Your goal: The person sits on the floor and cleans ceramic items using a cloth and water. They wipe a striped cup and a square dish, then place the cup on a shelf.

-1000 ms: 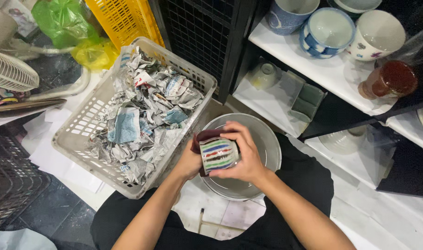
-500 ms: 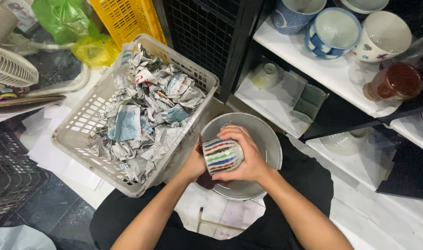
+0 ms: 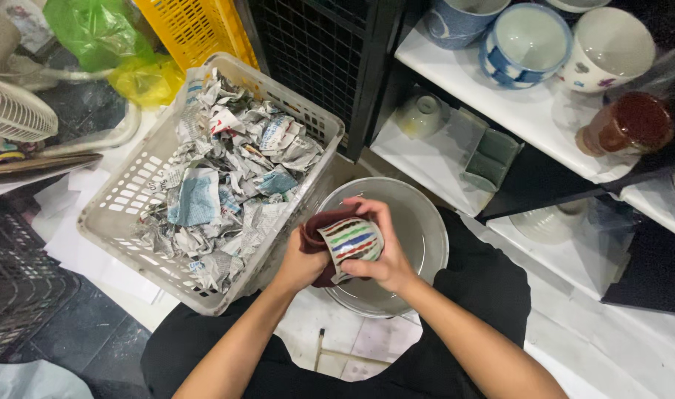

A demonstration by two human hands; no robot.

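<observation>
- While I watch from the head view, my right hand [image 3: 385,255] has its grip wrapped around a striped ceramic cup [image 3: 351,242] at frame centre, over a steel basin [image 3: 419,222].
- My left hand [image 3: 302,260] presses a dark red cloth [image 3: 320,235] against the cup's side, fingers closed on the fabric.
- I judge the cup stiff, light, glazed and breakable, likely slick; holding it round the body seems safest.
- Left of it sits a white plastic basket [image 3: 123,203] of crumpled newspaper [image 3: 226,174].
- Its handle, if any, is hidden, and the cloth's far end too.
</observation>
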